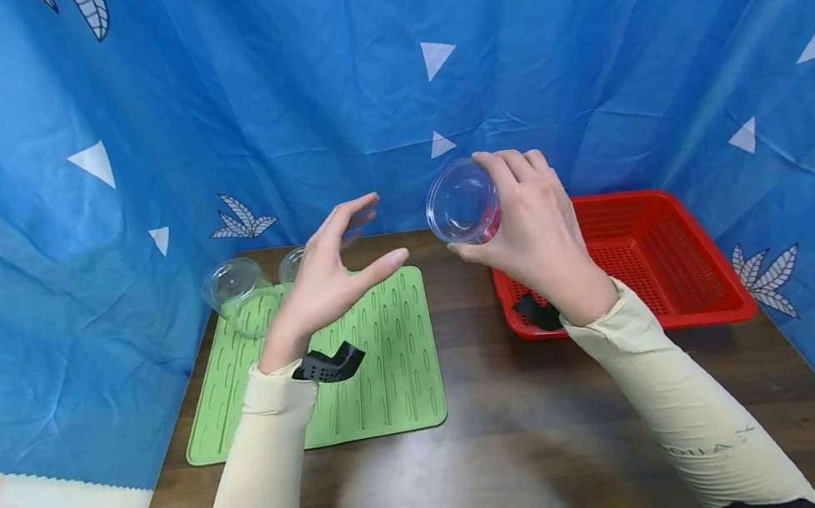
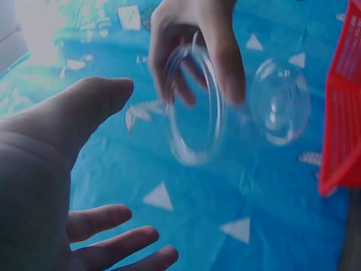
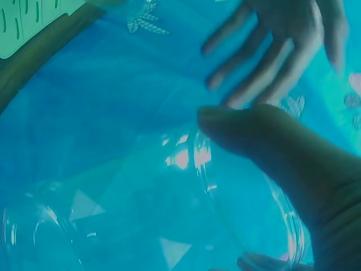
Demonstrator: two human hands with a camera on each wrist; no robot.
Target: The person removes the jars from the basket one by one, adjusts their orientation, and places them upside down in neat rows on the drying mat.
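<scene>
A clear plastic cup is held up in my right hand, thumb and fingers round its rim end. Its open mouth faces left, toward my other hand. The left wrist view shows the cup's round base pointing to the red basket side. My left hand is raised over the green mat, fingers and thumb spread apart with nothing between them. Another clear cup stands at the mat's back left corner. Beside it a further clear cup is partly hidden behind my left hand.
A red plastic basket stands at the right on the brown wooden table, partly behind my right forearm. A blue curtain with white triangles and leaves hangs along the back and sides. Black wrist mounts sit on both arms.
</scene>
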